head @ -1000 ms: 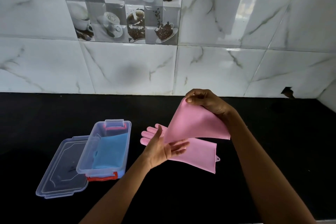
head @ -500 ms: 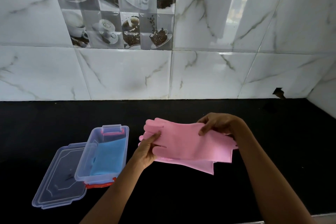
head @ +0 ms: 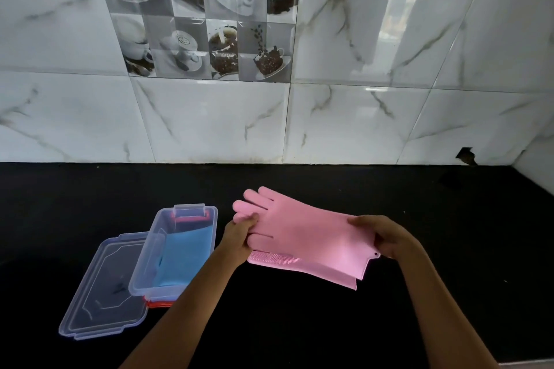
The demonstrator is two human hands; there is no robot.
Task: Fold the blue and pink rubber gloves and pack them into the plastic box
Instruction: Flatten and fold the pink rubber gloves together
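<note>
We hold a pair of pink gloves [head: 302, 237] stacked one on the other above a black surface [head: 449, 219], in front of a wall of white marble-look tiles [head: 209, 123]. Our left hand [head: 239, 238] pinches the finger end of the top glove, thumb curled over a pink fingertip; our right hand [head: 386, 237] grips the cuff end, its fingers [head: 358, 221] curled over the edge of the rubber. The top glove lies flat and smooth between our hands, its fingers pointing away toward the left. The lower glove shows beneath it, with a ribbed patch [head: 275, 257] visible along the near edge and its cuff corner sticking out below the top one.

Just beside our left hand stands the clear plastic box [head: 144, 281], open, with red clips at its near and far ends. The blue gloves [head: 183, 257] lie folded inside it. The box's clear lid [head: 96, 305] lies flat on the surface to the left, the box's left edge overlapping it.

A panel of coffee-themed picture tiles [head: 204, 18] is set into the wall above.
</note>
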